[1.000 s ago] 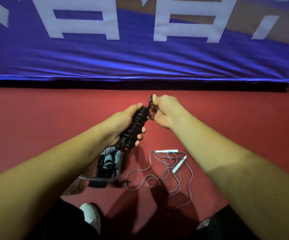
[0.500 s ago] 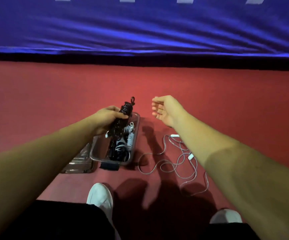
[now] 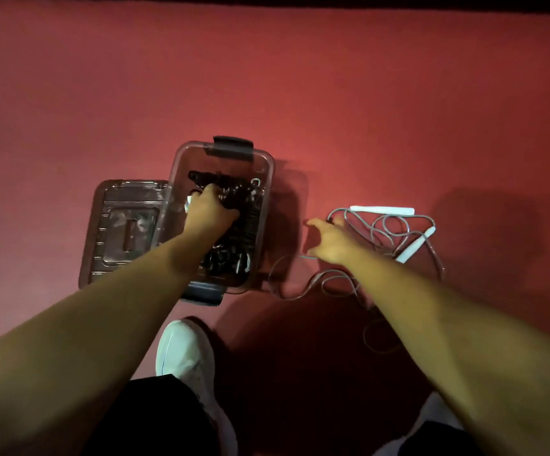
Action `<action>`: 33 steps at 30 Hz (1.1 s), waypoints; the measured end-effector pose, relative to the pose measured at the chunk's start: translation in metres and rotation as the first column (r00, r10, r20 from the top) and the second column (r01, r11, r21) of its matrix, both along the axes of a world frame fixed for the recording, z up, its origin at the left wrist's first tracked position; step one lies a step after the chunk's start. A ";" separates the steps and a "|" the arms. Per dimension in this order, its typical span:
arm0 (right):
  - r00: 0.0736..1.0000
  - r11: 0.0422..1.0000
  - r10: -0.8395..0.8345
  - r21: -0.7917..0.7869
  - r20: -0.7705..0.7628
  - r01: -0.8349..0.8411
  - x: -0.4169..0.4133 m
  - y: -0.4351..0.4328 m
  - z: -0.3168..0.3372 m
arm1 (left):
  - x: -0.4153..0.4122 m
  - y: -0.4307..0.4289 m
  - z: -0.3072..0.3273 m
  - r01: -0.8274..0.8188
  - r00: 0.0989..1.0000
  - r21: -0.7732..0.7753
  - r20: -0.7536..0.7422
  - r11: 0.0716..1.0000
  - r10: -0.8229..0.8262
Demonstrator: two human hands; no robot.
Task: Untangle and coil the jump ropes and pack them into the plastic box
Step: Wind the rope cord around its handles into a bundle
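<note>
A clear plastic box with dark latches stands on the red floor and holds several coiled ropes. My left hand is down inside it, fingers curled on the coiled black jump rope. A loose grey jump rope with white handles lies tangled on the floor to the box's right. My right hand hovers over its left loops with fingers spread, holding nothing.
The box's clear lid lies flat on the floor against the box's left side. My white shoe stands just in front of the box; a second shoe shows at the lower right. Red floor stretches beyond.
My left hand has lowered the black coil into the box. My right hand let go of it and dropped towards the grey rope. The view tilted down.
</note>
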State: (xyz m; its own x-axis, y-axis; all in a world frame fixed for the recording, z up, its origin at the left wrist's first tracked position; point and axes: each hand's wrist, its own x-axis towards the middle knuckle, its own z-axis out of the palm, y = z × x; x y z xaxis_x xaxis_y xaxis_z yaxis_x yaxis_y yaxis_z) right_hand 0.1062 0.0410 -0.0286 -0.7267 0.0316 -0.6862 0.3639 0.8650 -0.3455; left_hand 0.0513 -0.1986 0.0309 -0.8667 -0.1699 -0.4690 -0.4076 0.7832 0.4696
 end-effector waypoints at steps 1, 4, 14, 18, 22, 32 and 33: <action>0.998 0.996 0.070 0.054 -0.011 -0.069 0.005 -0.002 -0.009 | 0.000 0.005 0.001 -0.002 1.000 -0.013 -0.006 1.000 0.002; 0.966 0.945 0.248 0.238 -0.073 -0.225 0.014 -0.004 -0.023 | 0.000 0.013 0.005 -0.031 0.994 -0.163 -0.108 0.986 0.013; 0.795 0.703 -0.605 -0.489 -0.029 0.517 -0.019 0.029 0.055 | 0.007 0.054 0.076 0.451 0.888 0.088 -0.143 0.888 -0.437; 0.867 0.799 -0.459 -0.516 -0.192 0.309 -0.021 0.045 0.172 | 0.015 0.079 0.131 0.673 0.738 0.044 -0.105 0.739 -0.666; 0.932 0.753 -0.318 -0.643 -0.174 0.137 0.008 0.051 0.280 | 0.025 0.096 0.207 0.805 0.576 0.005 -0.243 0.593 -0.780; 0.640 0.705 -0.554 -0.709 -0.532 0.022 0.093 0.088 0.402 | 0.080 0.099 0.303 0.811 0.571 0.350 -0.300 0.468 -0.764; 0.607 0.671 -0.607 -0.740 -0.513 0.046 0.098 0.087 0.405 | 0.080 0.094 0.303 0.813 0.574 0.315 -0.292 0.490 -0.765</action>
